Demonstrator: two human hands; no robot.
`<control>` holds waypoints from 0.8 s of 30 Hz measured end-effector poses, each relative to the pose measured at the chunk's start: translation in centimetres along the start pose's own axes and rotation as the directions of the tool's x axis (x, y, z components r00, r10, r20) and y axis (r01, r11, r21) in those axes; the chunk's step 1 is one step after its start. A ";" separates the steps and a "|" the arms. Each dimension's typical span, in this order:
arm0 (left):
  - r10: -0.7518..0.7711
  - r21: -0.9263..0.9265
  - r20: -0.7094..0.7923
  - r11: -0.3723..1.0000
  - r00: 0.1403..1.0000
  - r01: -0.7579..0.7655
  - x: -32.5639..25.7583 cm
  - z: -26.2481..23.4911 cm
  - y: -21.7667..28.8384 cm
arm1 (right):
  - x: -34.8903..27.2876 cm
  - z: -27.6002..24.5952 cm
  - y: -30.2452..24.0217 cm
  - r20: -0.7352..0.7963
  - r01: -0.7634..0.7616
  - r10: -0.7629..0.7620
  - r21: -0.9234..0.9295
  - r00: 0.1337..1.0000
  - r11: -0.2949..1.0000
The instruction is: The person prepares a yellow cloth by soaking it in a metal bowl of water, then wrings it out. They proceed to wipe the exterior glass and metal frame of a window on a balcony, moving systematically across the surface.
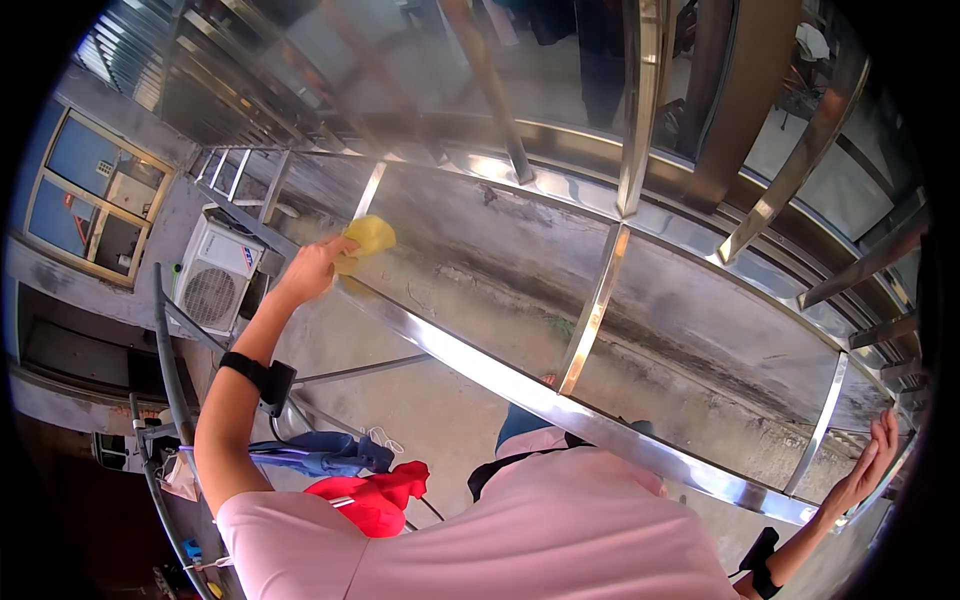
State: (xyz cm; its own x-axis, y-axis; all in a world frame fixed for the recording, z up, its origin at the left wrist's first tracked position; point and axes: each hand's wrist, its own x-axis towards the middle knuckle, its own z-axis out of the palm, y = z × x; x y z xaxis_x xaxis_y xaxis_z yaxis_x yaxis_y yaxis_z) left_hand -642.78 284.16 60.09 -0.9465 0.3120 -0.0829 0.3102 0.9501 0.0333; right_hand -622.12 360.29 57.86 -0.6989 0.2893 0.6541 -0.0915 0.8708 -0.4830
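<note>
My left hand (318,270) is closed on a yellow cloth (370,236), pinching it over the left part of a shiny metal rail (480,362). A yellow patch under the cloth shows on the polished rail. Out at the far right, my right hand (868,466) rests with stretched fingers against the end of the metal frame, its palm partly turned from sight. Short metal crossbars (594,310) join the rail to the barred window grille (636,110).
Beyond the bars is dark window glass, with a stained concrete wall (720,280) below. An air conditioner unit (214,268) stands at the left near a framed window (98,195). Red cloth (378,500) and blue cloth (325,452) hang close to my left side.
</note>
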 end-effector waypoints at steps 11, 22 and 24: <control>0.009 0.028 0.084 1.000 0.996 -0.011 -6.0 8.2 3.7 | -1.0 -0.6 0.6 0.006 0.071 -0.072 0.081 0.997 0.994; 0.494 -0.138 0.057 0.865 0.867 -0.483 -5.6 9.8 26.3 | 0.2 -1.5 1.1 0.001 0.204 -0.209 0.212 0.978 0.956; 0.427 -0.215 0.025 0.886 0.904 -0.412 -5.7 9.3 28.4 | -0.1 -1.6 1.6 0.044 0.205 -0.217 0.191 0.975 0.960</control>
State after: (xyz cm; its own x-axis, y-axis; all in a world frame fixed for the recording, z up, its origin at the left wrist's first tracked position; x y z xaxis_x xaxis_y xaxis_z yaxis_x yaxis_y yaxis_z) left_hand -627.75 309.46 52.24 -0.7211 0.6875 -0.0857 0.6454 0.7116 0.2777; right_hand -621.00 362.26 57.97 -0.6928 0.0758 0.7171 -0.3663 0.8196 -0.4405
